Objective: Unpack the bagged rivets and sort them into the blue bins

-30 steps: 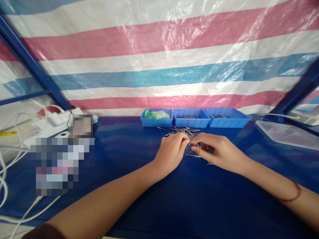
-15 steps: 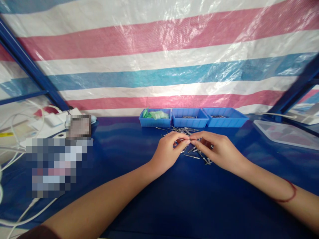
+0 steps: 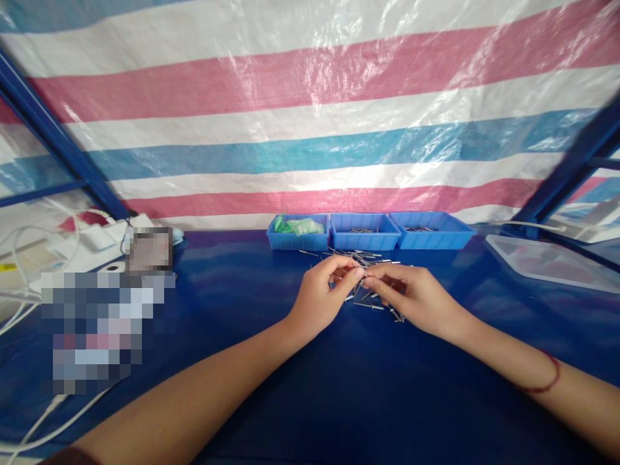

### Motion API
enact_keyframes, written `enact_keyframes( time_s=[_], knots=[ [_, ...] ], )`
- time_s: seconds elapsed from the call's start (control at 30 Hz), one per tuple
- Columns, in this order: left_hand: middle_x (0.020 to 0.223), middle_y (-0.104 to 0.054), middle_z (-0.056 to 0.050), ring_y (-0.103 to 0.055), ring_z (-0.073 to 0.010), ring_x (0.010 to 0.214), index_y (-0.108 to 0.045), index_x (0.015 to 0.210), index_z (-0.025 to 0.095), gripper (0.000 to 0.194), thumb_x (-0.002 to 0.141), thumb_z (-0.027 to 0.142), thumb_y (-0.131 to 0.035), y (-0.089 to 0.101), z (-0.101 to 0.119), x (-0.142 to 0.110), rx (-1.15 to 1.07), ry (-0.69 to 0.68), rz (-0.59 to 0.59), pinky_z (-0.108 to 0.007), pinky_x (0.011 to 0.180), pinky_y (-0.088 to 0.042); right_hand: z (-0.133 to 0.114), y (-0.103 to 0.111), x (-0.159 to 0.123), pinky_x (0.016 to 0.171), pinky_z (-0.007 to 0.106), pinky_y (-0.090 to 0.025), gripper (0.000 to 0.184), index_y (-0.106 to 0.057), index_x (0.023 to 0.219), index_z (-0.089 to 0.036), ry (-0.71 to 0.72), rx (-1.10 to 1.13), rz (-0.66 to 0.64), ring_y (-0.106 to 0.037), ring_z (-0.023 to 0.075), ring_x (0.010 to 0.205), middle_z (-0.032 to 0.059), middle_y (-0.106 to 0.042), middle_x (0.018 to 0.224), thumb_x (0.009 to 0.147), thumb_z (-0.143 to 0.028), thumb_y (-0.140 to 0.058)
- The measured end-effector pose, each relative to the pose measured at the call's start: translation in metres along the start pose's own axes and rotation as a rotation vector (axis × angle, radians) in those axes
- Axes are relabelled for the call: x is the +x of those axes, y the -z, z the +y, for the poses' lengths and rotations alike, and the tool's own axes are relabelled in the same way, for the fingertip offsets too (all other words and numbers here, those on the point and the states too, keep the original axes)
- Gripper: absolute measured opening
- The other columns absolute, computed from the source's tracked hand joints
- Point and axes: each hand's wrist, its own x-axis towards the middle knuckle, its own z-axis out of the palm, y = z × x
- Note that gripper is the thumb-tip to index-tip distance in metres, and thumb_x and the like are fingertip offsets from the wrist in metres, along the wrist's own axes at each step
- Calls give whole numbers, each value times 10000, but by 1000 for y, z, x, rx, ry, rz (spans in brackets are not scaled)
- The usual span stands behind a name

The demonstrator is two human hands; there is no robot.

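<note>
Over a loose pile of metal blind rivets (image 3: pixel 369 306), my left hand (image 3: pixel 323 289) and my right hand (image 3: pixel 415 294) meet fingertip to fingertip. Thumb and index finger of each are pinched together. Between them sits what looks like a single blind rivet (image 3: pixel 364 274), mostly covered by the fingers. Rivets lie scattered on the blue table (image 3: pixel 310 394) beneath and behind both hands, some hidden by them.
Behind the pile stand three blue bins: the left bin (image 3: pixel 298 243) holds green plastic, the middle bin (image 3: pixel 365 243) and right bin (image 3: pixel 438 240) hold some rivets. A clear plastic lid (image 3: pixel 547 265) lies right. White cables (image 3: pixel 92 423) and a blurred object (image 3: pixel 106 323) are left.
The view has shifted slightly, so things sit a little further left. Both hands stay joined at the fingertips, with a small change in how the fingers are set.
</note>
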Motion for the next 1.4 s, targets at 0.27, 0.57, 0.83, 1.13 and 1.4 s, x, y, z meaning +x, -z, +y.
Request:
enact_keyframes(
  time_s=[0.27, 0.57, 0.83, 1.13, 1.4],
  knots=[
    [857, -629, -15, -591, -124, 763, -609, 881, 183, 72, 852, 228, -560, 1, 2, 0, 94, -104, 43, -236, 684, -465, -2, -1, 0, 491, 235, -455, 283, -660, 837, -172, -12, 29, 62, -567, 120, 548, 42, -688, 791, 861, -415, -518],
    [873, -616, -19, -578, -129, 792, -597, 828, 184, 48, 843, 212, -561, 1, 1, 3, 177, -97, 0, -260, 743, -466, -16, 11, -5, 543, 251, -452, 197, -640, 869, -188, 214, -276, 150, -558, 121, 563, 48, -679, 795, 894, -296, -477],
    [958, -645, -50, -557, -232, 946, -552, 1099, 203, 289, 833, 316, -566, -2, 4, -6, 564, -38, -122, -398, 823, -413, 37, 53, 16, 570, 295, -437, 295, -661, 884, -179, -157, -425, 549, -601, 178, 590, 66, -697, 772, 865, -430, -508],
    [1021, -630, -45, -506, -260, 1009, -664, 911, 248, 186, 834, 384, -563, 1, 15, -11, 780, -246, -389, -432, 829, -343, 92, 94, 18, 585, 333, -361, 361, -630, 1026, -131, -265, -630, 531, -548, 192, 549, 122, -662, 712, 852, -430, -524],
    [942, -666, -20, -559, -209, 940, -628, 894, 217, 172, 922, 301, -480, -2, 13, -10, 724, -192, -264, -378, 812, -357, 56, 60, 18, 576, 305, -461, 217, -654, 852, -194, -65, -427, 310, -617, 183, 610, 38, -683, 741, 848, -357, -511]
  ],
)
